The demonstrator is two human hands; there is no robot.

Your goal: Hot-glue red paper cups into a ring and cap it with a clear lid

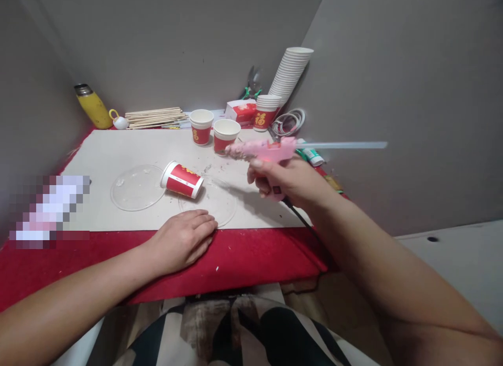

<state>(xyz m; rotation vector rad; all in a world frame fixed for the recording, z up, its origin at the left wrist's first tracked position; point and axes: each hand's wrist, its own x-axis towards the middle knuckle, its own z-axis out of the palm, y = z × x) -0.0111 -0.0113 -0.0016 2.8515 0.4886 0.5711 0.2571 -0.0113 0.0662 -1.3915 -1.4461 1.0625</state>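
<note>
My right hand [281, 177] grips a pink hot glue gun [261, 149] above the table, its crusted nozzle pointing left. A long translucent glue stick [341, 144] sticks out of its back, and a black cord hangs below the handle. My left hand [186, 237] lies palm down at the front edge of the white board, fingers stretched out and holding nothing I can see. Its fingertips rest by the rim of a clear plastic disc [226, 217]. Just beyond lies a red and white paper cup [183, 180] on its side, between that disc and a second clear disc [135, 187].
Two paper cups [201, 127] stand behind. Along the back are a yellow bottle [94, 108], a small white cup [120, 122], wooden sticks [155, 117], a red and white box [240, 111] and a tall leaning cup stack [291, 75]. A coiled cable [288, 123] lies right.
</note>
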